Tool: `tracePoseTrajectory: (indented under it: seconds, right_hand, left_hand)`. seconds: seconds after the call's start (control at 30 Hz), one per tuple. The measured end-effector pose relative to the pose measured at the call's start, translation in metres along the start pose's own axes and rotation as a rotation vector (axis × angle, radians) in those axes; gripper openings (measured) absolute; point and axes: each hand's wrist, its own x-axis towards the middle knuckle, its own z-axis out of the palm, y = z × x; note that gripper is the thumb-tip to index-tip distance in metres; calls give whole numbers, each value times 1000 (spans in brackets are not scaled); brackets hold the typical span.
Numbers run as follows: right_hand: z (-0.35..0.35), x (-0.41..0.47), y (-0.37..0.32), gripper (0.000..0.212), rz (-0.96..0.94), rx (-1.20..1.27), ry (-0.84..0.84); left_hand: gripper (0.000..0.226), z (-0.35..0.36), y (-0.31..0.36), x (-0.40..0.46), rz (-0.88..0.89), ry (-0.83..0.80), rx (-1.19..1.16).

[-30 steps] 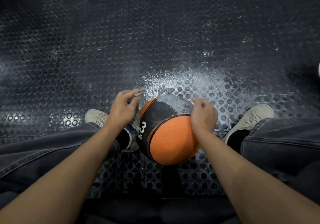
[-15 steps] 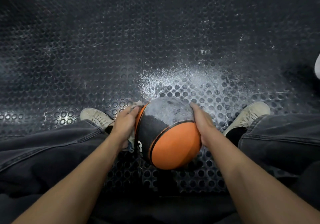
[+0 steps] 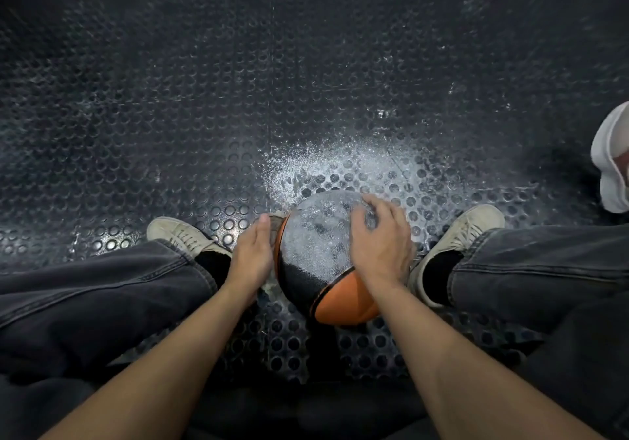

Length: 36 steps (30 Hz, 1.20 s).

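The ball, orange and black, sits on the floor between the person's two shoes, a little nearer the right shoe than the left shoe. Its upper black panel is covered with a whitish, speckled film; the orange panel low on the near side looks clean.

The left hand lies flat against the ball's left side, fingers straight and together, pointing away from the person. A pale scrap peeks out between the fingertips and the ball, and another bit of it shows under the heel of the palm; whether the hand pinches it or only presses it to the ball cannot be told.

The right hand rests on the ball's top right, palm down, its fingers spread across the filmed panel and blurred. It grips nothing; it just lies on the curve.

The floor is black studded rubber. A white spatter spreads over it just beyond the ball. Dark jeans cover both legs. A white object is cut off by the right edge, well apart from the ball.
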Motion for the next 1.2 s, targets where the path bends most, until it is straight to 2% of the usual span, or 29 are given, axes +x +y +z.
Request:
tracePoseTrajectory:
  seconds: [0.07, 0.17, 0.23, 0.37, 0.43, 0.57, 0.7, 0.77, 0.83, 0.9, 1.03, 1.2]
  right_hand:
    - [1, -3, 1, 36, 15, -1, 3]
    - [0, 0, -5, 31, 21, 28, 9]
    - [0, 5, -8, 30, 40, 45, 10]
    - [0, 15, -11, 29, 116, 72, 20]
    - [-1, 20, -10, 25, 142, 90, 25]
    - [-7, 30, -6, 9, 203, 116, 56]
    - [-16, 36, 6, 29, 224, 125, 51]
    - [-17, 31, 10, 32, 147, 132, 34]
    - [-15, 21, 8, 36, -24, 83, -5]
    - [-13, 13, 7, 35, -102, 50, -20]
    - [-15, 25, 7, 30, 24, 124, 7]
    - [-9, 31, -5, 45, 86, 93, -35]
  left_hand:
    - [49, -10, -2, 0, 109, 0, 125]
    - [29, -25, 6, -4, 219, -25, 183]
    - [29, -30, 12, -9, 214, -36, 160]
    - [51, -25, 18, -16, 131, -25, 134]
    - [47, -19, 11, -15, 134, 11, 199]
    - [30, -6, -1, -30, 318, 77, 277]
    - [22, -2, 1, -37, 550, -2, 274]
    - [18, 2, 8, -23, 456, 43, 250]
    - [20, 6, 13, -14, 318, 115, 248]
    - [21, 7, 14, -21, 359, 127, 248]
    - [18, 4, 11, -42, 553, 17, 267]
    - [21, 14, 27, -12, 319, 173, 233]
